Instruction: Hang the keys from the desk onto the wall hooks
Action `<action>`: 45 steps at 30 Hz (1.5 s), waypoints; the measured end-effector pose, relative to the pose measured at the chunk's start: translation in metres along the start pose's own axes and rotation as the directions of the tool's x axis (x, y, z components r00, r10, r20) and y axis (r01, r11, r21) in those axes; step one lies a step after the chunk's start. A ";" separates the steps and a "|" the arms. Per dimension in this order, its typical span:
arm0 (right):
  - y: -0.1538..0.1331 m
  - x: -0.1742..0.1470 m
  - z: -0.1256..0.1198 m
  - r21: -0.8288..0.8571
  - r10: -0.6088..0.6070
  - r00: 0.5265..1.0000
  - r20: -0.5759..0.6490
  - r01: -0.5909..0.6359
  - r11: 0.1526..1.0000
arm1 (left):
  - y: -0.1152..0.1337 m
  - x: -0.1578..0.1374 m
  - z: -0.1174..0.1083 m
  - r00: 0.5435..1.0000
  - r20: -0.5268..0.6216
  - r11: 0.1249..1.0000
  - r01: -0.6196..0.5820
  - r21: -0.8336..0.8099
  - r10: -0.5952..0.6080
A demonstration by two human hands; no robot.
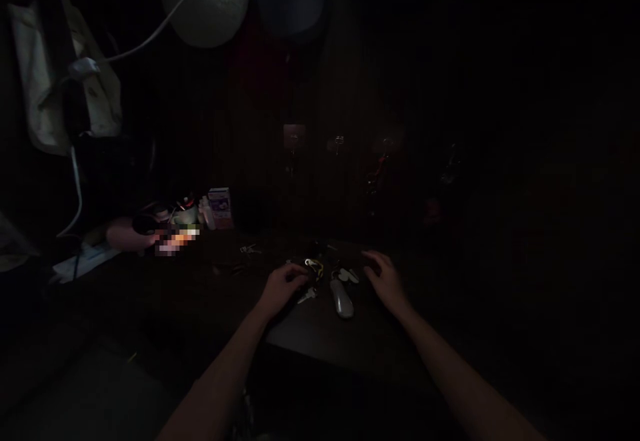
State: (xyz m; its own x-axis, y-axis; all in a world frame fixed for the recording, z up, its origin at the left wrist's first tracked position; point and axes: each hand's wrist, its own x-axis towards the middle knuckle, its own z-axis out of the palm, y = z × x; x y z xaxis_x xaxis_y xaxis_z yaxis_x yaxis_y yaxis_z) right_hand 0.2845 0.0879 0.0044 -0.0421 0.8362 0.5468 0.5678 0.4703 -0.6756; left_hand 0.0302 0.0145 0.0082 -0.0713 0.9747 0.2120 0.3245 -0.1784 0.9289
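Observation:
In dim light, my left hand (281,290) rests low over a dark table, its fingers and thumb apart. Right by its fingertips lie a ring of keys with a yellow piece (318,269) and a silver key (308,295); whether the fingers touch them I cannot tell. My right hand (389,282) is open on the other side, holding nothing, with its fingers pointing inward. Between the hands sits a rounded grey fob-like object (342,299), with pale metal keys or tags (349,275) just beyond it.
Another small bunch of keys (249,249) lies farther left. At the back left stand a purple and white box (221,207), a cup (185,214) with items in it and a pink rounded object (131,234). Hooks (339,141) line the back panel. A white cable (165,22) hangs overhead.

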 end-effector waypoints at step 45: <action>0.001 -0.021 -0.012 -0.272 0.068 0.980 0.189 -0.014 0.962 | 0.023 0.001 -0.009 0.993 0.090 0.967 -0.095 0.237 0.076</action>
State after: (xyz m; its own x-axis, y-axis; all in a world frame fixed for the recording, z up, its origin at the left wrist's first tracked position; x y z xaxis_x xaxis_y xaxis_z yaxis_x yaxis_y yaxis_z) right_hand 0.2962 0.0672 -0.0015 -0.1580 0.9044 0.3964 0.7708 0.3639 -0.5229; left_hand 0.0295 0.0102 0.0329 0.0390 0.9666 0.2533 0.5441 -0.2331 0.8060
